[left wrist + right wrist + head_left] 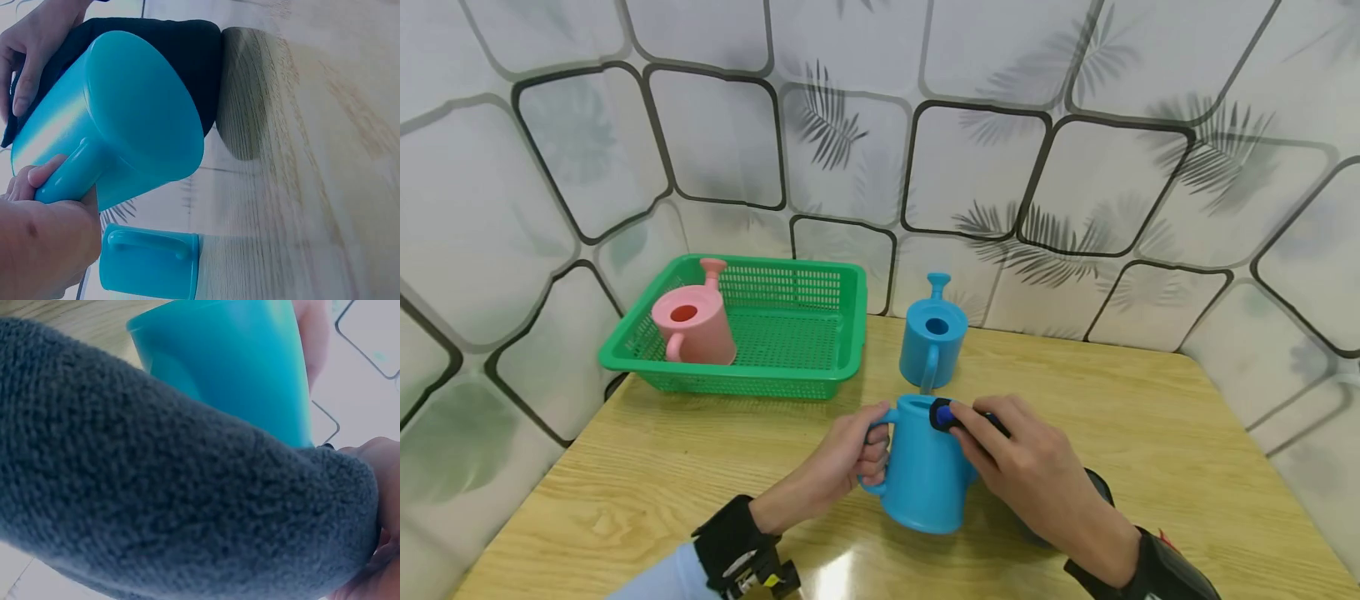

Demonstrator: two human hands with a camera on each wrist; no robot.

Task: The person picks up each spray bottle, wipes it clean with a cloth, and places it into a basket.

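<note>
We see wood surface [1187,433] running out rightward to patterned wall [850,125], back edge along it too. Green basket [790,377] near left edge, pink can [703,333] inside. Blue can [916,350] stands just behind jug [925,467], limiting that side. Jug's tilted, lifted off surface: left hand [859,454] grips its handle, right hand [1030,450] pinches dark cloth [156,475] by its rim.

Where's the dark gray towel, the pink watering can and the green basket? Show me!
Dark gray towel [175,487]: right wrist view, middle of its fuzzy surface.
Pink watering can [706,335]: head view, side of its body.
Green basket [775,376]: head view, front rim.
</note>
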